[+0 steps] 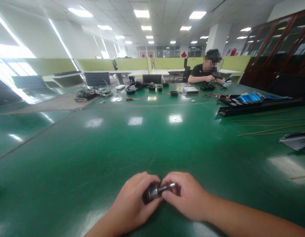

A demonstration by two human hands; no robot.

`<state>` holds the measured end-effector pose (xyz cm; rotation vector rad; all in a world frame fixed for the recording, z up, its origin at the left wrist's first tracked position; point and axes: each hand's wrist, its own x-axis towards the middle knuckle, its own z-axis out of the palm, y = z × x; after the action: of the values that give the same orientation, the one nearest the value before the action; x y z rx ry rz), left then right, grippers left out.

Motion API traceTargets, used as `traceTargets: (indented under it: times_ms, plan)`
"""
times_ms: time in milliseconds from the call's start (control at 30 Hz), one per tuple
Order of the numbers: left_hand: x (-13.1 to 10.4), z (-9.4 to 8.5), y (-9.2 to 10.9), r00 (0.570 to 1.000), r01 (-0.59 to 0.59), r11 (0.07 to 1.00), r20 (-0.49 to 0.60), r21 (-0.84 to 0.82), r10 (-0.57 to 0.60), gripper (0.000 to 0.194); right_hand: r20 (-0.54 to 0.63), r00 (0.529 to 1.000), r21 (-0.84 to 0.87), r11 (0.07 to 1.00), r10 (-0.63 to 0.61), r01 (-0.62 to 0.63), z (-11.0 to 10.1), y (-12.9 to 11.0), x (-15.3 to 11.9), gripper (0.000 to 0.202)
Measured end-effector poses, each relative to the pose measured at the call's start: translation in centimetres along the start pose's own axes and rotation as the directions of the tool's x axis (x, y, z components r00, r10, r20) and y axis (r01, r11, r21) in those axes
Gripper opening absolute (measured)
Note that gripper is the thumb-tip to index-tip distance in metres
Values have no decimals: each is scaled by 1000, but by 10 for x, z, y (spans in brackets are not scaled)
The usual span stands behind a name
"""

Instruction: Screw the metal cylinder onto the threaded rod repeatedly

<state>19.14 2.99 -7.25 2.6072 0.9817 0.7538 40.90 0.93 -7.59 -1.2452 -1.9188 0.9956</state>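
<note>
While the big green worktop [122,144] fills most of your view, your left hand [137,200] is curled round the dark, thick end of that metal part [153,191], just above the near side, and your right hand's [187,196] fingers pinch its skinny shaft.

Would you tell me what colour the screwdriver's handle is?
The screwdriver's handle is red-orange with black, showing best in the head view.

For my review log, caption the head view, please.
Two bare hands, left and right, hold a dark metal part with a slender shaft above a glossy green table.
</note>
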Motion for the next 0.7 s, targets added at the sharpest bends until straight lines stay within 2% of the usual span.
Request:
traceTargets:
  times_ms: [167,267,467,700]
  plan:
    - [2,-1,2,1000,-4,1000,1,-19,4,21,2,1000,-10,1000,-6,6,1,0,0,10]
    - [4,-3,4,998,-40,999,-43,-22,39,18,-1,1000,-6,1000,-12,12,1,-1,0,10]
    - [7,-4,1,984,-132,991,-117,11,132,21,-15,999,-15,999,-33,33,1,1,0,8]
    - [7,-4,1,976,-183,983,-114,22,185,24,-12,1000,-10,1000,-26,26,1,2,0,6]
